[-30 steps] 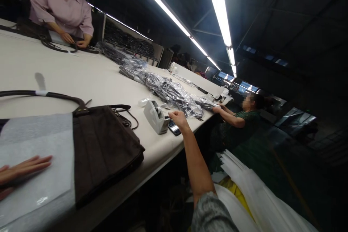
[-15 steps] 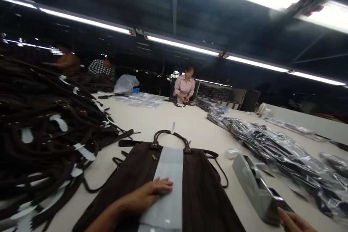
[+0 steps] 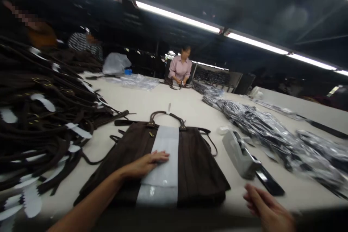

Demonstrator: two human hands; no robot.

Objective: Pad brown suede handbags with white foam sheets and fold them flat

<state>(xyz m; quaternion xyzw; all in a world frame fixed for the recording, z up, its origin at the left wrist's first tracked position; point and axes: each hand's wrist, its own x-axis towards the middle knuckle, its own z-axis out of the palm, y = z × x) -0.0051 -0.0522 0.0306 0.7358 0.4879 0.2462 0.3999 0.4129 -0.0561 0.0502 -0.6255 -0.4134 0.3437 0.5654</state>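
Observation:
A dark brown handbag (image 3: pixel 201 163) lies on the table in front of me, its looped handles pointing away. Down its middle runs a whitish sheet (image 3: pixel 167 141), like paper or thin plastic, folded over the near edge. My left hand (image 3: pixel 148 163) rests flat on this sheet with fingers stretched out. To the right of the bag stands a grey tape dispenser (image 3: pixel 240 157). My right hand (image 3: pixel 268 206) is just on the near side of the dispenser, thumb and fingers pinched together. Whatever may be between those fingers is too blurred to see.
Brown bags with straps and white tags form a big heap (image 3: pixel 54 116) at left. Plastic-wrapped bags (image 3: pixel 258 127) line the right side. A dark flat object, like a phone (image 3: pixel 269 179), lies beside the dispenser. Across the table (image 3: pixel 130 101) stands a person in pink (image 3: pixel 181 67).
My right hand has come away from the dispenser's near end, toward me and left. My left hand stays on the sheet. The view has tilted down, showing the bag's near edge.

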